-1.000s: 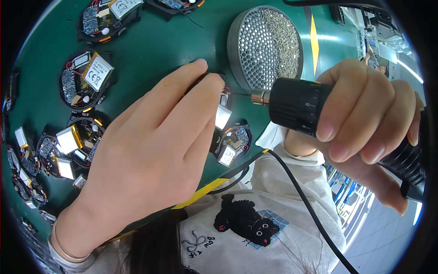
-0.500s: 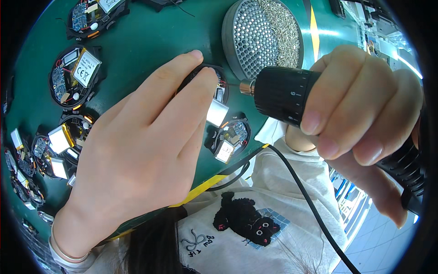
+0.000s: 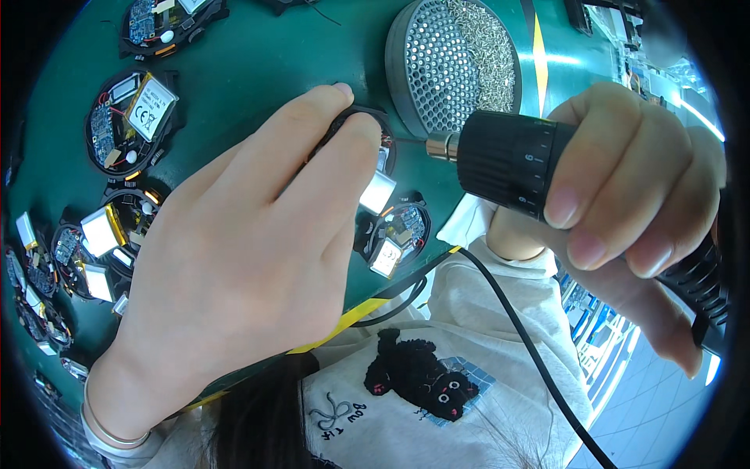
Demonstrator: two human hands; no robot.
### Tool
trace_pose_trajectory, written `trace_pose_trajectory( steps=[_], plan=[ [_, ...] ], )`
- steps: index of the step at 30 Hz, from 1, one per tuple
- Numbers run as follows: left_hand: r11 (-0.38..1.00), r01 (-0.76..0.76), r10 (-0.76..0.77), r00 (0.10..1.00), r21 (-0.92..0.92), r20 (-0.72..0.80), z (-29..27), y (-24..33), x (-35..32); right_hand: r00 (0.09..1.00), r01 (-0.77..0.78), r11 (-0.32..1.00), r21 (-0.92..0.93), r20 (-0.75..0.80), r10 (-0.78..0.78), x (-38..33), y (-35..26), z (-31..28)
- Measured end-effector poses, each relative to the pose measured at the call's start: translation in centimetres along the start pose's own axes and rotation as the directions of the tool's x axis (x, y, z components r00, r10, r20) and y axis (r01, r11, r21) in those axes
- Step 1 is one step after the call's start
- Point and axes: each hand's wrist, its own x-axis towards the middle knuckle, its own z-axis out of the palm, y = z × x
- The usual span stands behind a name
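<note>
Round black circuit assembly (image 3: 373, 144) on green counter (image 3: 258, 55), pinned beneath left hand (image 3: 250, 234) fingertips. Electric screwdriver (image 3: 508, 164) gripped in closed right hand (image 3: 625, 203), long axis near horizontal, bit tip (image 3: 406, 141) pointing leftward at assembly's right edge, just beside perforated screw tray (image 3: 457, 62).

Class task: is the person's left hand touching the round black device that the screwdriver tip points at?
Touching. The head view shows the left hand with fingertips lying on the round black device.
</note>
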Motion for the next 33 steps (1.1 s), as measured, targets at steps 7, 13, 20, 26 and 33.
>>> trace_pose_trajectory(
  steps=[7,13,20,26,33],
  plan=[
    [0.999,0.038,-0.038,0.999,-0.001,0.035,-0.3,0.2,0.0,1.000,-0.006,1.000,0.027,-0.009,0.006,-0.2,-0.4,0.6],
    [0.999,0.049,-0.049,0.999,-0.011,0.024,-0.4,0.4,0.1,0.996,0.028,0.999,0.018,-0.090,-0.027,0.2,0.0,1.5],
    [0.999,0.051,-0.051,0.999,-0.004,0.012,0.0,0.5,0.2,0.992,0.074,0.997,0.016,-0.105,-0.072,-0.2,0.0,1.5],
    [1.000,0.008,-0.008,1.000,-0.008,-0.007,0.1,0.3,0.4,0.996,0.058,0.998,0.008,-0.073,-0.057,-0.1,0.1,1.0],
    [0.945,-0.198,0.210,0.978,0.258,-0.017,-0.2,0.1,0.7,0.998,0.054,0.998,-0.031,-0.029,-0.055,0.3,0.3,1.9]
  ],
)
